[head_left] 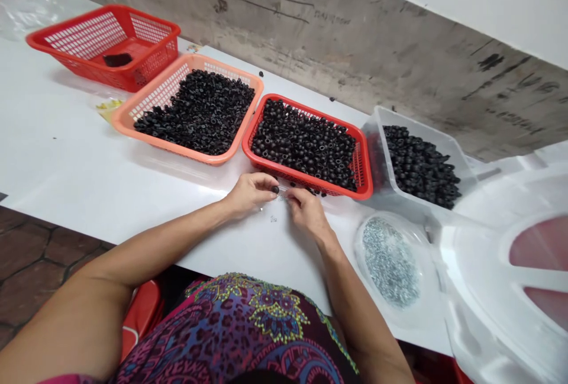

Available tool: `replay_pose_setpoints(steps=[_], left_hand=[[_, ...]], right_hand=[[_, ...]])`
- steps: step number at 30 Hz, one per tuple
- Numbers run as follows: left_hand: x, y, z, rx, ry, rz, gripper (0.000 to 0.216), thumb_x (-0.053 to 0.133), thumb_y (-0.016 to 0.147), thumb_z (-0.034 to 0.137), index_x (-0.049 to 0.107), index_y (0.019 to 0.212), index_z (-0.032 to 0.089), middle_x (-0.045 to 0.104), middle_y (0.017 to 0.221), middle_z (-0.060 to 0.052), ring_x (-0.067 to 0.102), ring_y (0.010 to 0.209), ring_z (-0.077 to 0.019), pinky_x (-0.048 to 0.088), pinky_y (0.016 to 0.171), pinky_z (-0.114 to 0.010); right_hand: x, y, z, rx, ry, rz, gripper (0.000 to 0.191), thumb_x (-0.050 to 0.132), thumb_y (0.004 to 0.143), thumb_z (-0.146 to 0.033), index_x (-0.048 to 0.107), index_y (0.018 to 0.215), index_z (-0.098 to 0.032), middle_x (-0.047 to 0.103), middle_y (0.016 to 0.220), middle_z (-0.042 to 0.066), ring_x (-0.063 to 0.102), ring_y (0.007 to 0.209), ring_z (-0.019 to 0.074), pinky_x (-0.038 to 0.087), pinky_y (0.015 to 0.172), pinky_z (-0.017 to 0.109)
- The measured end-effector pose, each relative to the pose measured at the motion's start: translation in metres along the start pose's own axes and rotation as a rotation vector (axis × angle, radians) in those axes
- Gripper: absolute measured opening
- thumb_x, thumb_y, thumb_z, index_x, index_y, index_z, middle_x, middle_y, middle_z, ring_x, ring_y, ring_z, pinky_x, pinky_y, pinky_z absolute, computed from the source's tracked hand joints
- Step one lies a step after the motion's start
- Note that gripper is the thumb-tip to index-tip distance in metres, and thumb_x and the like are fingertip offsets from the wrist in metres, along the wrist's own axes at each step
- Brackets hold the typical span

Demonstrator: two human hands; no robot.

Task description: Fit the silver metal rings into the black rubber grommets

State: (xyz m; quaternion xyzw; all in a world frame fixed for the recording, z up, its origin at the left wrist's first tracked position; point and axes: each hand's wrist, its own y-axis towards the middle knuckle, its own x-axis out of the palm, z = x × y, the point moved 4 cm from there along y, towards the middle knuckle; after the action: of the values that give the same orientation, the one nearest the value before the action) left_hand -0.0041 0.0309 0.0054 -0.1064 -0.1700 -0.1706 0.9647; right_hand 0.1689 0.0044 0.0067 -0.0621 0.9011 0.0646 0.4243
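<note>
My left hand (251, 194) and my right hand (307, 212) meet in front of the red basket, fingertips almost touching. My left fingers pinch a small black ring-shaped bead (276, 189). My right fingers curl in close beside it, but what they hold is too small to tell. A few tiny silver metal bits (273, 218) lie on the white table (110, 159) just below my hands. The red basket (284, 103) full of black beads is nearest my hands, its front rim just beyond my fingertips.
A peach basket (153, 91) of black beads and a red basket (106, 12) holding a small dark clump stand to the left. To the right are a clear plastic box (377, 129) of beads, a round clear dish (390, 263) of silver parts, and a large white plastic lid (479, 254).
</note>
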Motion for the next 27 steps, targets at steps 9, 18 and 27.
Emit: replay_pose_setpoints(steps=[9, 18, 27], left_hand=[[0.009, -0.005, -0.017, -0.275, -0.252, -0.135, 0.031, 0.08, 0.055, 0.008, 0.072, 0.085, 0.012, 0.065, 0.068, 0.0, 0.056, 0.056, -0.0085, 0.043, 0.057, -0.025], [0.021, -0.012, -0.02, -0.239, -0.218, -0.269, 0.024, 0.079, 0.067, 0.016, 0.064, 0.085, 0.013, 0.07, 0.084, -0.005, 0.069, 0.069, -0.0166, 0.051, 0.065, -0.031], [0.015, -0.01, -0.013, -0.043, 0.164, -0.162, 0.024, 0.069, 0.071, 0.017, 0.068, 0.094, 0.013, 0.062, 0.073, 0.001, 0.052, 0.061, -0.0085, 0.04, 0.059, -0.024]], right_hand=[[-0.006, -0.013, 0.0, 0.254, 0.833, 0.093, 0.022, 0.076, 0.071, -0.036, 0.073, 0.084, -0.019, 0.069, 0.071, 0.001, 0.055, 0.057, 0.0128, 0.045, 0.055, 0.026], [-0.009, -0.021, 0.001, 0.228, 0.956, 0.163, 0.02, 0.08, 0.072, -0.036, 0.075, 0.086, -0.022, 0.071, 0.074, 0.0, 0.059, 0.062, 0.0127, 0.048, 0.058, 0.026], [-0.009, -0.024, 0.001, 0.261, 0.934, 0.183, 0.018, 0.079, 0.071, -0.033, 0.075, 0.084, -0.021, 0.07, 0.07, 0.0, 0.058, 0.059, 0.012, 0.046, 0.056, 0.026]])
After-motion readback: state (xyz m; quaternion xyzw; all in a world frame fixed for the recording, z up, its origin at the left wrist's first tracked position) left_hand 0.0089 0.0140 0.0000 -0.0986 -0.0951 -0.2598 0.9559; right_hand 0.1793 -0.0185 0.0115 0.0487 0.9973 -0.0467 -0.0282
